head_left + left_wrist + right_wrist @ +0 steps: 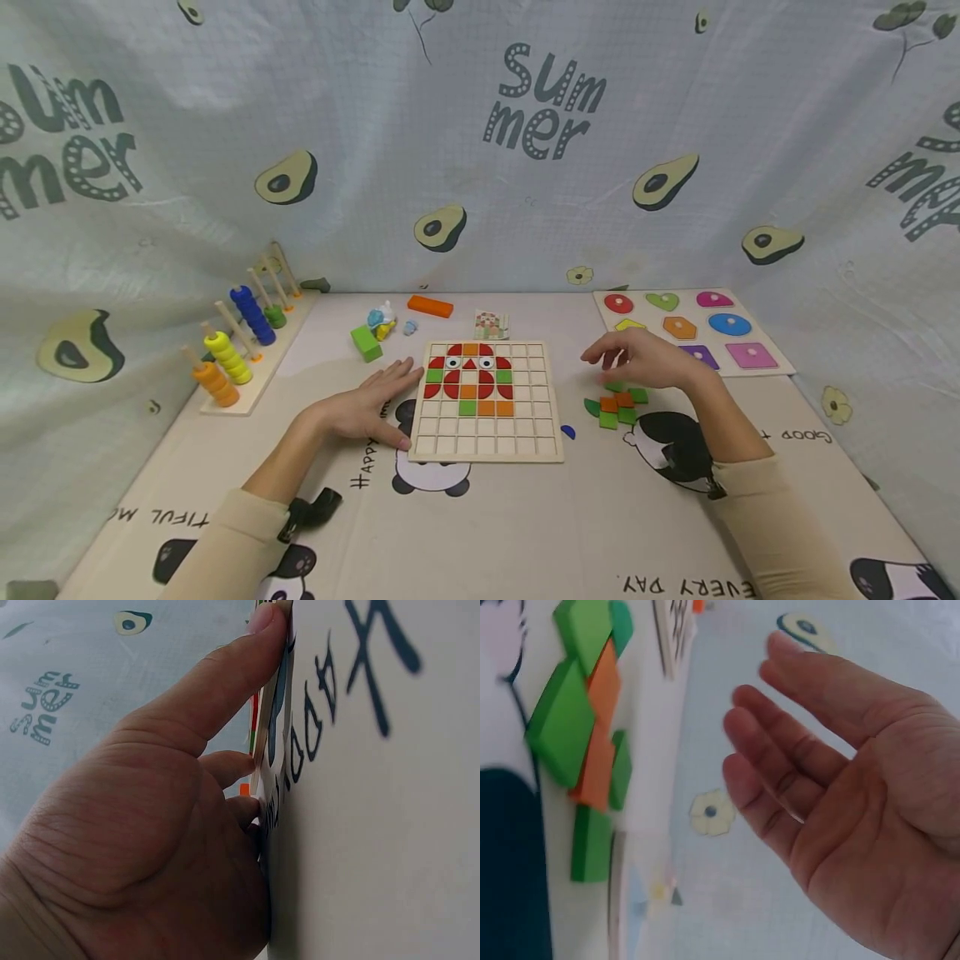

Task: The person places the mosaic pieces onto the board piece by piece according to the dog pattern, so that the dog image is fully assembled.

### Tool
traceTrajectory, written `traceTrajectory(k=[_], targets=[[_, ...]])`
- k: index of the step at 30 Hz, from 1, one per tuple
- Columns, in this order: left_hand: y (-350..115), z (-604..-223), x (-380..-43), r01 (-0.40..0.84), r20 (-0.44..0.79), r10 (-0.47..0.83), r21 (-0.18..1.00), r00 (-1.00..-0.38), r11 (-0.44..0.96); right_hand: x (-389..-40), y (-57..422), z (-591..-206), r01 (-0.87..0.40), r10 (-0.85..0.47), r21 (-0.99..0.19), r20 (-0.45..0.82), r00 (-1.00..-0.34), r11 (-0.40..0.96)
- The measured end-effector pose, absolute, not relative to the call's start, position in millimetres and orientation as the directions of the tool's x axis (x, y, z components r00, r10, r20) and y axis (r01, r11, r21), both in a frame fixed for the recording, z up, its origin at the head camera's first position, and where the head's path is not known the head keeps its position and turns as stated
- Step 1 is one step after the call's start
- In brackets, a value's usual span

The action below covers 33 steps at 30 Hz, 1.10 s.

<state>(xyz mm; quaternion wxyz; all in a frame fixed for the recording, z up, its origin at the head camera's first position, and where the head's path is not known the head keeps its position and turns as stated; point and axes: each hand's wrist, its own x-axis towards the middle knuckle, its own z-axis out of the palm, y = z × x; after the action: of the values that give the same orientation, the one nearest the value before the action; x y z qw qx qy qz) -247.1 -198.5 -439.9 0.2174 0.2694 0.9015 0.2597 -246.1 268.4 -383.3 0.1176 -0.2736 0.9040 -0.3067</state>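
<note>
A wooden grid board [487, 447] lies mid-table, with red, green, orange and white tiles forming an owl-like figure in its upper left cells. My left hand [367, 406] rests beside the board's left side; its thumb and fingertips touch the edge [262, 724]. Over a small group of loose tiles hovers my right hand [647, 357], fingers loosely bent and nothing held. These tiles are green [561, 724] and orange [594, 776], lying close together on the cloth below the hand. A blue half-round piece [568, 432] lies just right of the board.
Left stands a peg stacker [258, 371] with coloured rings. Behind the board are a green block [367, 343], an orange block [431, 307], a small figurine [382, 318] and a picture card [491, 325]. A shape puzzle [708, 367] lies at the back right.
</note>
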Motion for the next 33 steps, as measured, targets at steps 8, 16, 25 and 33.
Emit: traceTrajectory(k=[8, 16, 25, 33], targets=[[-196.9, -440.2, -247.1, 0.381, -0.241, 0.606, 0.592, -0.758, 0.711, -248.6, 272.9, -395.5, -0.316, -0.538, -0.619, -0.208, -0.817, 0.719], [-197.7, -440.9, -247.2, 0.370, -0.252, 0.597, 0.588, -0.762, 0.719, -249.4, 269.0, -403.7, -0.319, -0.549, -0.602, -0.244, -0.799, 0.732], [-198.2, -440.6, -247.5, 0.369, -0.247, 0.597, 0.592, -0.763, 0.717, -250.4, 253.9, -412.3, -0.379, -0.624, -0.617, -0.242, -0.743, 0.690], [-197.3, -439.4, -246.3, 0.372, -0.241, 0.600, 0.596, -0.763, 0.712, -250.7, 251.2, -413.9, -0.365, -0.621, -0.628, -0.248, -0.743, 0.687]])
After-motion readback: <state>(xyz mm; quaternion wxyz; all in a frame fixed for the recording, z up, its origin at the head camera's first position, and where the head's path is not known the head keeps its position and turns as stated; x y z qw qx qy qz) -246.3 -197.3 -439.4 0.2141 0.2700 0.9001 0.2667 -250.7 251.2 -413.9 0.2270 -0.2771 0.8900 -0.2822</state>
